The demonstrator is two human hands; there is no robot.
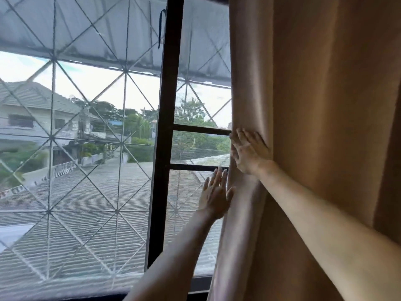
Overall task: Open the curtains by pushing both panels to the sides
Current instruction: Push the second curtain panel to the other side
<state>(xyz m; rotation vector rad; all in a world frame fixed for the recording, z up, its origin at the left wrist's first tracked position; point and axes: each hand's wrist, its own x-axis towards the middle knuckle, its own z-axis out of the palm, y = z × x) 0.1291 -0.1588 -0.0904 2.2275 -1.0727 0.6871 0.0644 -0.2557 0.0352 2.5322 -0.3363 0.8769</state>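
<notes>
A tan curtain panel (314,105) hangs bunched in folds over the right part of the view. Its left edge runs down at about the middle right. My right hand (249,151) lies flat on that edge fold, fingers spread, pressing against the cloth. My left hand (214,196) is lower and to the left, palm flat with fingers together, touching the curtain's edge. Neither hand wraps around the fabric. No left curtain panel is in view.
The window (86,148) is uncovered on the left, with a dark vertical frame (167,127) and a white diamond grille (52,137) outside. Roofs, houses and trees lie beyond the glass.
</notes>
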